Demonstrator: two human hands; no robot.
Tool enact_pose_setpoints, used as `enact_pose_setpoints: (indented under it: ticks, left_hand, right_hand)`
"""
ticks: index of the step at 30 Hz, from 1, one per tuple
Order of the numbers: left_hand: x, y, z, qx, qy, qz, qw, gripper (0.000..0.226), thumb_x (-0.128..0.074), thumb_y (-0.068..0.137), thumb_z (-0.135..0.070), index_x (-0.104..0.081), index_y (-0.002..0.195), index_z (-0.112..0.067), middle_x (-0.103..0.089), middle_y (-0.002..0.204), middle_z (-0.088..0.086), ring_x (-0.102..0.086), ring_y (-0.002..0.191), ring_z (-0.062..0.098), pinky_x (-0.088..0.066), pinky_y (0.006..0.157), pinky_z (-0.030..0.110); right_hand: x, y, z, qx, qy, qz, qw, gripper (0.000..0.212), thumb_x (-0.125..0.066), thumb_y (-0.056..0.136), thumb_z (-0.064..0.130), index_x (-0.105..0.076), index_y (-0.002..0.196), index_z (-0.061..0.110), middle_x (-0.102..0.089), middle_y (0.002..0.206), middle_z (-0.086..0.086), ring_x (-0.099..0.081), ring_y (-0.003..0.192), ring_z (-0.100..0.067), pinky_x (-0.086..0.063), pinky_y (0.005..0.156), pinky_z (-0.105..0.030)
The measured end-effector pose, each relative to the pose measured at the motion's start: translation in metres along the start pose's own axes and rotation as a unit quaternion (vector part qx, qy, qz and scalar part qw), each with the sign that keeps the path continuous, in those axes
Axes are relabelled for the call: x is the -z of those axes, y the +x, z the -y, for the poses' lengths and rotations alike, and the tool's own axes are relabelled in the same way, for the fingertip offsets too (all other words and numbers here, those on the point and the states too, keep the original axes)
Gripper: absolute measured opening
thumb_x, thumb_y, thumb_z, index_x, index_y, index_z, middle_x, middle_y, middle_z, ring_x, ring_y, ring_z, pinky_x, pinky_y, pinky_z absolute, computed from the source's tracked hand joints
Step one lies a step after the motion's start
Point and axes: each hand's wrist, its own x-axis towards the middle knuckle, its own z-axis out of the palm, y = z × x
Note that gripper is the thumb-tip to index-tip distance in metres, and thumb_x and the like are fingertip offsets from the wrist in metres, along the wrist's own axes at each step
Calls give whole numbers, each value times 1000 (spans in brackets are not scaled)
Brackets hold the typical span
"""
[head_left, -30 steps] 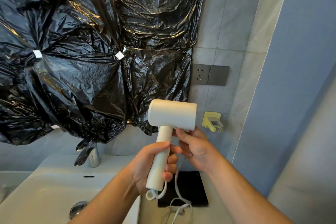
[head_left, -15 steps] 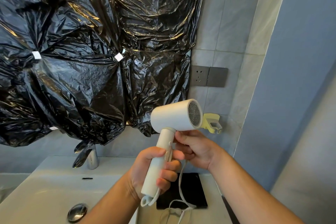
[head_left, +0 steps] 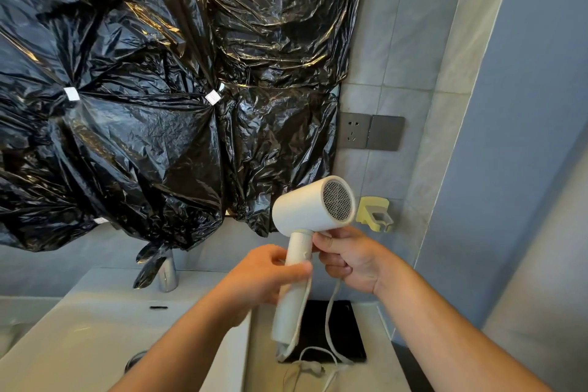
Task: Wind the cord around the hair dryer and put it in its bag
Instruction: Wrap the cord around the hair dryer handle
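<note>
Hair dryer point(head_left: 313, 207) is off the counter, upright between both hands, with the barrel above them and the mesh end pointing right.

- Left hand point(head_left: 264, 277): clamped round mid-handle, thumb across the front.
- Right hand point(head_left: 350, 261): just right of the handle's top, directly under the barrel. Fingers are curled round the cord point(head_left: 332, 305), one fingertip against the handle.
- One cord strand lies along the handle's right side, from the base up under the left thumb. Another drops from the right fist and ends in loose loops below both hands.
- Flat black item point(head_left: 343, 334) sits on the counter under the hands, loops partly on it — cannot tell if it's the bag.
- Sink point(head_left: 95, 328) is left of and below the left arm.
- Yellow wall holder point(head_left: 375, 213) is just above the right hand.
</note>
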Motion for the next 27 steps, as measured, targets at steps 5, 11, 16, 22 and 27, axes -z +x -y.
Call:
enact_pose_setpoints:
  ticks: [5, 11, 16, 22, 27]
  left_hand:
    - [26, 10, -23, -267, 302, -176, 898, 110, -85, 66, -47, -20, 153, -27, -23, 145, -22, -23, 136, -1, -21, 112, 23]
    - [31, 25, -45, -330, 156, -44, 930, 83, -93, 57, -8, -50, 124, -30, -60, 117, -14, -59, 108, -2, -48, 86, 14]
    - [29, 25, -36, -307, 15, -31, 951, 78, -86, 55, -11, -50, 124, -19, -65, 112, 1, -64, 98, 3, -54, 78, 22]
    - [19, 32, -25, -266, -163, -66, 948, 60, -82, 53, -29, -64, 108, -13, -68, 96, 15, -63, 88, 30, -52, 78, 55]
    - [4, 32, -40, -225, -204, -203, 931, 44, -78, 53, -34, -67, 90, -12, -68, 81, 8, -64, 75, 23, -54, 67, 46]
  right_hand:
    - [2, -2, 7, -18, -102, 7, 995, 20, -68, 80, 14, -65, 100, 13, -57, 76, -4, -27, 40, -1, -22, 34, -13]
    - [-11, -7, 24, 4, -159, 34, 987, 26, -61, 89, 2, -64, 108, 19, -53, 56, 7, -28, 39, -2, -22, 33, -13]
    - [-11, -13, 32, 22, -174, 79, 981, 27, -61, 89, 10, -68, 114, 16, -55, 59, 8, -29, 41, -1, -19, 38, -14]
    - [-15, -6, 26, 44, -122, 17, 991, 21, -57, 91, 10, -67, 110, 11, -71, 83, -5, -63, 57, -12, -49, 51, -21]
    - [-33, -1, -2, 99, 39, -136, 985, 14, -51, 95, 11, -59, 84, 11, -53, 51, -1, -45, 43, -11, -36, 39, -21]
